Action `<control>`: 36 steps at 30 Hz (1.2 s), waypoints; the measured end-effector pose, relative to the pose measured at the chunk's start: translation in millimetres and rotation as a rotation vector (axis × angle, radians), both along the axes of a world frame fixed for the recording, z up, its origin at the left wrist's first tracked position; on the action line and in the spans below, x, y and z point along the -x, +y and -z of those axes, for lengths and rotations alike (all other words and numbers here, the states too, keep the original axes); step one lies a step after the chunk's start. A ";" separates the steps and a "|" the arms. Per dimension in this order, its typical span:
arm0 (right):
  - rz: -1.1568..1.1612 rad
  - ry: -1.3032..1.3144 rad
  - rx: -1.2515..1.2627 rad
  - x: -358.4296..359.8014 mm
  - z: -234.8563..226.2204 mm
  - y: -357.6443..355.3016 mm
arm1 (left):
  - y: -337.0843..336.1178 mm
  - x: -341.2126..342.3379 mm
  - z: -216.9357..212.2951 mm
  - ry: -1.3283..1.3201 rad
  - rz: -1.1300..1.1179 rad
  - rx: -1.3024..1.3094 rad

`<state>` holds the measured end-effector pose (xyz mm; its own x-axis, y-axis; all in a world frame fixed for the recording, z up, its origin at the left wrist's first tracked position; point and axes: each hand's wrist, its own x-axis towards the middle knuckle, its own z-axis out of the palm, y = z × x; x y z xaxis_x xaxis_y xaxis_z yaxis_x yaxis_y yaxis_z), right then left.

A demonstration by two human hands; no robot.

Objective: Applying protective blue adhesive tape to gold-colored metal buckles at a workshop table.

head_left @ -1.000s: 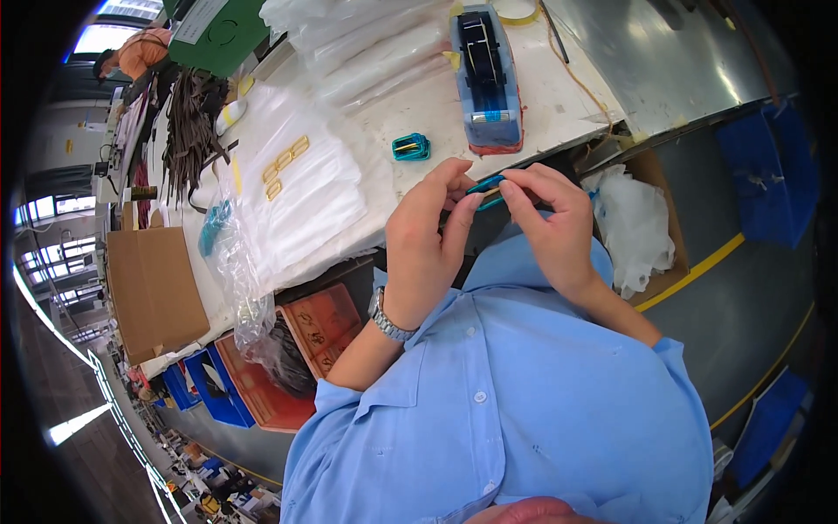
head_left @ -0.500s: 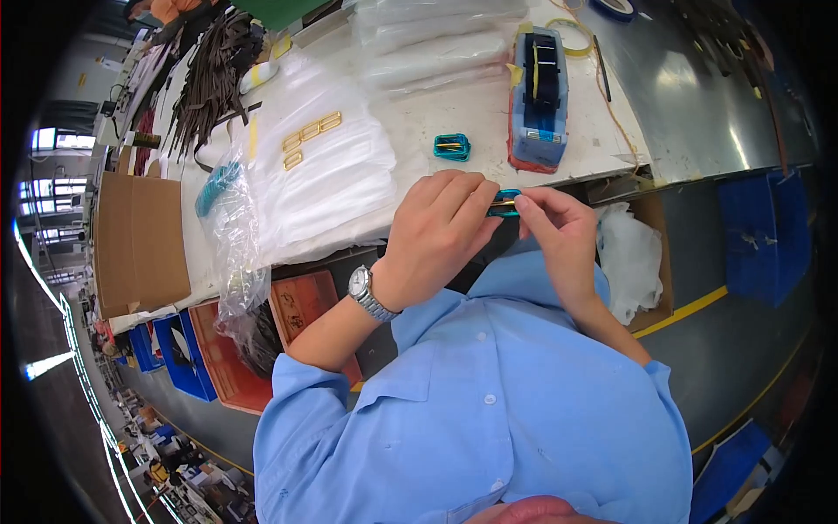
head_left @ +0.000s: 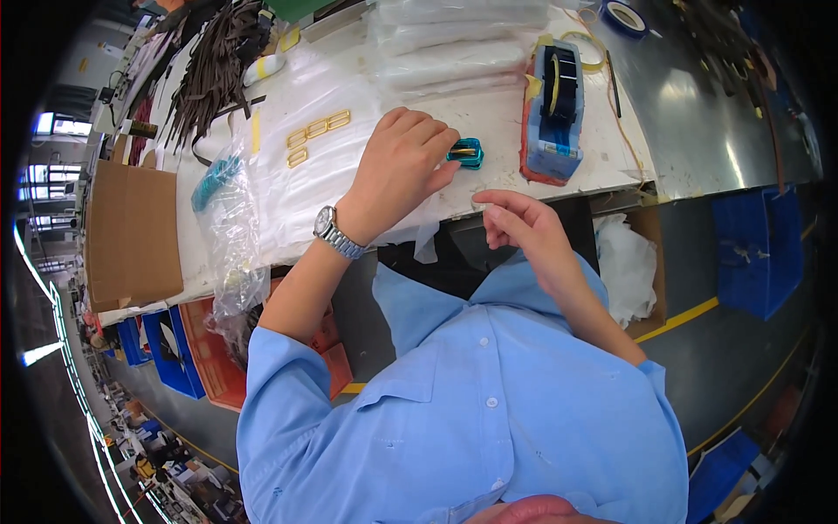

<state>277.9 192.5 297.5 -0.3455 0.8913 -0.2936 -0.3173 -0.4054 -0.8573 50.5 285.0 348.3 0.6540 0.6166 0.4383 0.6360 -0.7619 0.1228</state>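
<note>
— White worktable (head_left: 489,113), that teal clip (head_left: 465,153)?
— Left hand (head_left: 397,175) covers it, fingertips touching (not clamped). Right hand (head_left: 524,229) hovers at the edge, fingers loosely curled, empty. Tape dispenser (head_left: 552,113) just beside.

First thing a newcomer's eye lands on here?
Probably the left hand, watch on its wrist, reaching over the white worktable with its fingertips at a small teal clip. Just right of it stands a blue tape dispenser, while the right hand hovers at the table's near edge, seemingly empty. Gold buckles lie on clear plastic bags to the left.
</note>
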 end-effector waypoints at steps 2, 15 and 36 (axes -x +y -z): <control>-0.010 -0.012 0.005 -0.6 7.3 -3.2 | 5.3 4.1 4.4 0.070 0.028 0.091; -0.057 -0.147 -0.046 -26.6 -13.6 -17.0 | 6.0 85.3 -11.9 -0.170 -0.400 0.084; 0.359 -0.540 -0.372 -84.5 -45.7 39.4 | 7.8 157.8 -11.0 -0.373 -0.676 0.400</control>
